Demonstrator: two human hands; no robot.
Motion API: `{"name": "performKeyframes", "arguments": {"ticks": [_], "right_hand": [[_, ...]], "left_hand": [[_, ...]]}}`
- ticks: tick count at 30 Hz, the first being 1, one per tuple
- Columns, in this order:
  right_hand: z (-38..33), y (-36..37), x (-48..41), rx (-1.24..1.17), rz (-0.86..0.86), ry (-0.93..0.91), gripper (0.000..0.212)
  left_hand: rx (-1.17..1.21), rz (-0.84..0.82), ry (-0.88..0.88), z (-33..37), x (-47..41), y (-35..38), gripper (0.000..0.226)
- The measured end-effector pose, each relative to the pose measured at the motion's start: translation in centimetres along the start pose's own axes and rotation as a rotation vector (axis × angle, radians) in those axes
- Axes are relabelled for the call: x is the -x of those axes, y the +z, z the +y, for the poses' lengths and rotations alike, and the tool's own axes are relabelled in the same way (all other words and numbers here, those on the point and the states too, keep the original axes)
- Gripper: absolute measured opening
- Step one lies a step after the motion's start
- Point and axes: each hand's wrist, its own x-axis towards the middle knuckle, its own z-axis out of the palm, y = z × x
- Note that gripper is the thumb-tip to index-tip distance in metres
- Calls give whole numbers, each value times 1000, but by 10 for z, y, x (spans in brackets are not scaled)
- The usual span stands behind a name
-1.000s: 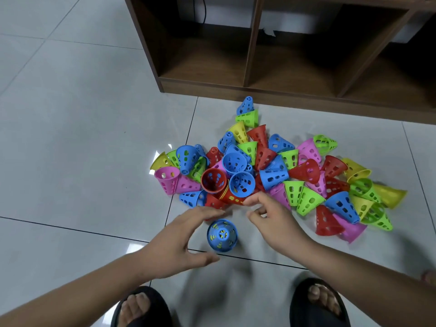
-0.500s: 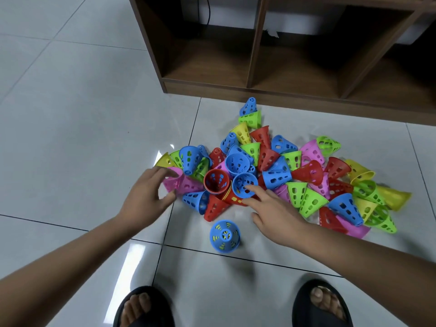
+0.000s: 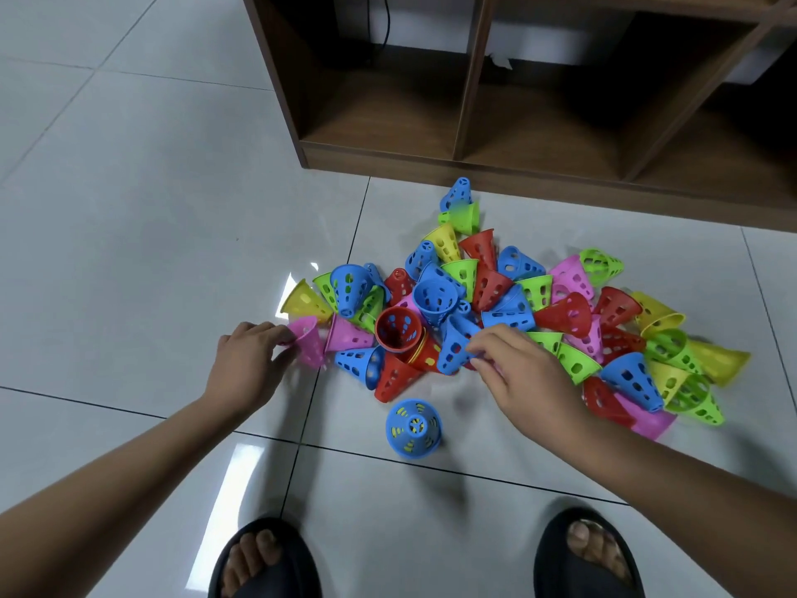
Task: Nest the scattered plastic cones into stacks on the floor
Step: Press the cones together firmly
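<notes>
Head view, looking down at a pale tiled floor (image 3: 129, 217). Nearest the camera are the person's feet in black slippers (image 3: 265, 558).

Just beyond them one blue cone (image 3: 413, 427) stands alone on its wide mouth with the tip up. Yellow shows through its holes, so it is probably a stack already begun.

Both bare arms reach forward past it. The left hand (image 3: 248, 364) is at the left edge of the heap, its fingers curled round the rim of a pink cone (image 3: 308, 345) that is blurred. The right hand (image 3: 517, 373) is at the front of the heap, with thumb and fingertips pinched on a second blue cone (image 3: 455, 349) that lies on its side.

Behind the hands the pile of cones (image 3: 496, 287) spreads out loose, in red, blue, green, yellow and pink. Most lie tipped over and touch or overlap one another. Farthest off is a brown wooden shelf unit (image 3: 474, 123) with open compartments.

To do this step well, each held cone likely needs lifting straight up and clear so that its neighbours do not roll. Then it should be turned mouth down, centred over the standing cone's tip and lowered gently until it seats. Pressing hard could jam the thin plastic.

No brand, label or writing can be read anywhere.
</notes>
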Motion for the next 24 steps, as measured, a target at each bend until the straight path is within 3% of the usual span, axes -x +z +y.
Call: {"name": "performKeyframes", "arguments": {"ticks": [2, 6, 12, 20, 24], "right_hand": [[-6, -6, 4, -161, 30, 148, 10], [-26, -18, 9, -732, 77, 481, 18], [-55, -31, 22, -1269, 43, 680, 15], [-67, -8, 44, -1262, -230, 794, 10], [-69, 3, 45, -1226, -286, 824, 7]], "left_hand": [[67, 19, -20, 4, 5, -8, 10], [288, 48, -98, 29, 22, -37, 11], [695, -9, -229, 74, 48, -75, 23], [1272, -211, -191, 130, 57, -98, 29], [1295, -449, -122, 142, 65, -94, 30]]}}
